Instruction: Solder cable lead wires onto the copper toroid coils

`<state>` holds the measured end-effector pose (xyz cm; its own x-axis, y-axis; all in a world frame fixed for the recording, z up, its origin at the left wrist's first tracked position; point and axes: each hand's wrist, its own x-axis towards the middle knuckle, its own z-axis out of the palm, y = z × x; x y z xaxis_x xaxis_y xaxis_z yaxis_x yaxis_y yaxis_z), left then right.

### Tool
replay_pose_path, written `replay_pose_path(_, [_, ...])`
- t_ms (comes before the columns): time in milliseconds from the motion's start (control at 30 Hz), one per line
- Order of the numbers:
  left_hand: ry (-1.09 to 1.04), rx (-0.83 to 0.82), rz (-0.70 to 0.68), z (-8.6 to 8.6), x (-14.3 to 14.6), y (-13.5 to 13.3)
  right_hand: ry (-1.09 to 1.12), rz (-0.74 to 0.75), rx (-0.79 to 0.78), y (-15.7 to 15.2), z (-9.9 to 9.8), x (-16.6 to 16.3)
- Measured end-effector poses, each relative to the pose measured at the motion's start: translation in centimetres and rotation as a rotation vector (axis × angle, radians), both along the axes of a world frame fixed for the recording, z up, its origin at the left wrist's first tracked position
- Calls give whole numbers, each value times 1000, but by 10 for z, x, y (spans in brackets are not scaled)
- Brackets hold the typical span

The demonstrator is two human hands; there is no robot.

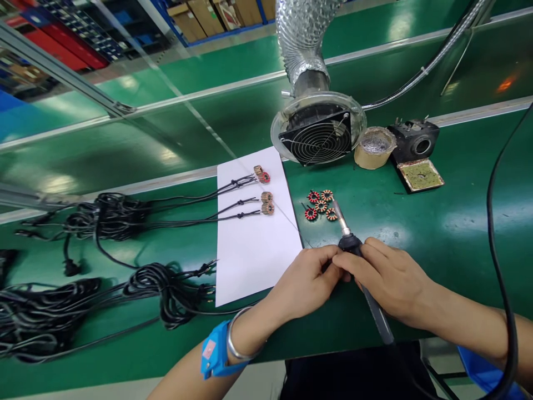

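My right hand (393, 283) is closed around a soldering iron (377, 316), whose metal tip points away from me. The tip appears close to several loose toroidal coils (320, 206), wound in copper with some red parts; contact cannot be told. My left hand (302, 283) meets the right one beside the iron, thumb and fingers pinched together. Whatever lies between those fingers is hidden. On a white sheet (258, 250) left of the iron rest two pairs of coils, an upper pair (261, 174) and a lower pair (267, 203). Knotted black cable ends reach toward both pairs.
Bundled black cables (112, 216) and more coiled cables (166, 291) cover the left of the green bench. A fume extractor fan (318, 139) stands behind the coils. Beside it are a tape roll (375, 147) and an iron stand (416, 141) with a sponge (421, 175). The iron's cord (495, 239) loops at right.
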<state>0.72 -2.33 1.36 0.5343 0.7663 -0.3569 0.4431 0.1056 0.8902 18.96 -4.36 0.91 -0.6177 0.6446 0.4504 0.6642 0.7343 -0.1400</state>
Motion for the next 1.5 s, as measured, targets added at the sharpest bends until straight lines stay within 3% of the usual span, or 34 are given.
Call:
replay_pose_path(200, [-72,-88,57,-6,0,3,129,-11,-92,1,-3,8])
replay_pose_path(400, [36,-92,150,-2,4,1,625,-163,-123,-10,-2,31])
replay_pose_path(500, [48,-83,152,-2,4,1,779,-88,-80,-21,1,37])
replay_pose_path(667, [66,-66,163,-4,6,-1,814,-55,-265,-33,5,36])
replay_pose_path(800, [90,-35,165,-5,7,-2,829,-35,-327,-34,5,36])
replay_pose_path(1500, [170,109,154,-2,11,-6,818,-27,-366,-31,8,32])
